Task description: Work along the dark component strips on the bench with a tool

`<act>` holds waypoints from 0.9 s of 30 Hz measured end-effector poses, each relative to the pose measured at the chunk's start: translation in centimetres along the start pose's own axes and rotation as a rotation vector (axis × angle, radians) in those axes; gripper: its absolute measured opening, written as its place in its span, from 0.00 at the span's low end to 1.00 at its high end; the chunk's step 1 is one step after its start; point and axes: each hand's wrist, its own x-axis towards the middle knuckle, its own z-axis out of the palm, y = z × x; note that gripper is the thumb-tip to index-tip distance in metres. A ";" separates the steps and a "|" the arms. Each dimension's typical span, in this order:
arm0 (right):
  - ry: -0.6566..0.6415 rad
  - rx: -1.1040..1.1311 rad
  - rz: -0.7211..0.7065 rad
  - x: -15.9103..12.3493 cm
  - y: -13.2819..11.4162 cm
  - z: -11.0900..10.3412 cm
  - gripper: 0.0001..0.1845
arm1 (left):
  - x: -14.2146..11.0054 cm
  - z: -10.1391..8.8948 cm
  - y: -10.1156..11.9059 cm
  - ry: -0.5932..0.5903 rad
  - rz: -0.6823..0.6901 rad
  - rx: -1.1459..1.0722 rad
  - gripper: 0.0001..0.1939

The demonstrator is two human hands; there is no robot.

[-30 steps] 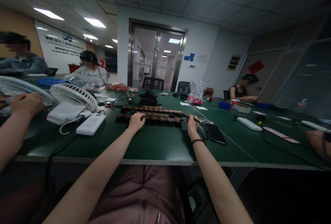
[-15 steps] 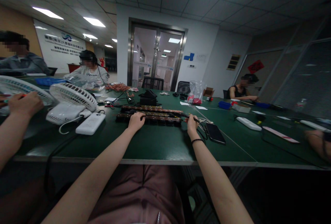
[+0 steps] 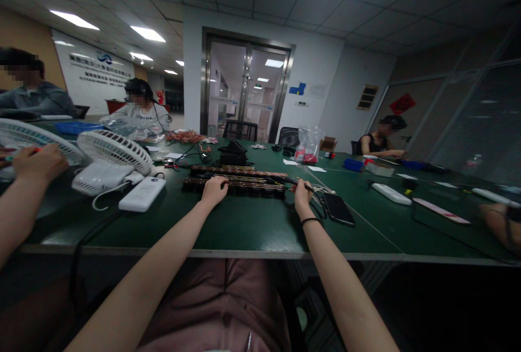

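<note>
Thin copper-coloured strips (image 3: 250, 183) lie side by side along a row of black blocks (image 3: 264, 191) on the table. My left hand (image 3: 214, 191) is at the near left part of the strips, thumb and fingers drawn together; what they pinch is too small to make out. At the right end, my right hand (image 3: 302, 196) is closed around a black pen-shaped tool (image 3: 293, 181), its tip pointing left toward the strips. White cable (image 3: 319, 190) lies behind that hand, and a dark phone (image 3: 339, 209) is just to its right.
White fans (image 3: 116, 151) and a white power bank (image 3: 142, 194) stand to the left, beside a co-worker's hand (image 3: 39, 165). A black pouch (image 3: 233, 153) sits behind the strips. Other people sit around the green table (image 3: 252, 230). Another white device (image 3: 391, 194) lies on the right.
</note>
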 end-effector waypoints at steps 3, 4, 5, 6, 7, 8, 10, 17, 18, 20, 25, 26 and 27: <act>0.002 0.002 0.006 0.0 0.0 0.0 0.10 | 0.0 -0.1 0.2 -0.012 -0.004 0.003 0.14; 0.004 0.002 0.003 0.0 0.0 0.0 0.10 | 0.0 -0.2 0.2 -0.017 -0.007 0.003 0.14; 0.003 0.001 -0.001 0.0 0.0 0.0 0.10 | 0.0 -0.2 0.3 -0.021 -0.010 0.003 0.14; 0.002 0.000 -0.004 0.0 0.0 0.0 0.10 | 0.0 -0.3 0.3 -0.024 -0.013 0.005 0.14; -0.001 -0.002 -0.006 -0.1 0.0 0.0 0.10 | 0.0 -0.3 0.4 -0.026 -0.015 0.006 0.14; -0.003 -0.004 -0.004 -0.1 0.0 -0.1 0.10 | -0.1 -0.3 0.4 -0.026 -0.015 0.007 0.15; -0.006 -0.005 0.001 -0.1 -0.1 -0.1 0.10 | -0.1 -0.3 0.4 -0.024 -0.014 0.008 0.15; -0.002 -0.012 0.003 -0.4 -0.6 -0.2 0.10 | 0.0 -0.2 0.3 -0.022 -0.010 0.018 0.14; 0.000 -0.016 0.003 -0.5 -0.7 -0.2 0.10 | 0.0 -0.1 0.2 -0.018 -0.008 0.018 0.14; 0.003 -0.021 0.011 -0.5 -0.8 -0.2 0.10 | 0.0 0.0 0.1 -0.010 -0.004 0.015 0.14; -0.003 -0.012 0.032 -0.4 -0.8 -0.2 0.10 | 0.0 0.1 0.0 -0.003 -0.008 0.006 0.14; -0.003 -0.013 0.032 -0.4 -0.8 -0.2 0.10 | 0.0 0.1 0.0 -0.004 -0.010 0.005 0.14; -0.004 -0.015 0.029 -0.5 -0.8 -0.2 0.10 | 0.0 0.1 0.0 -0.006 -0.010 0.004 0.14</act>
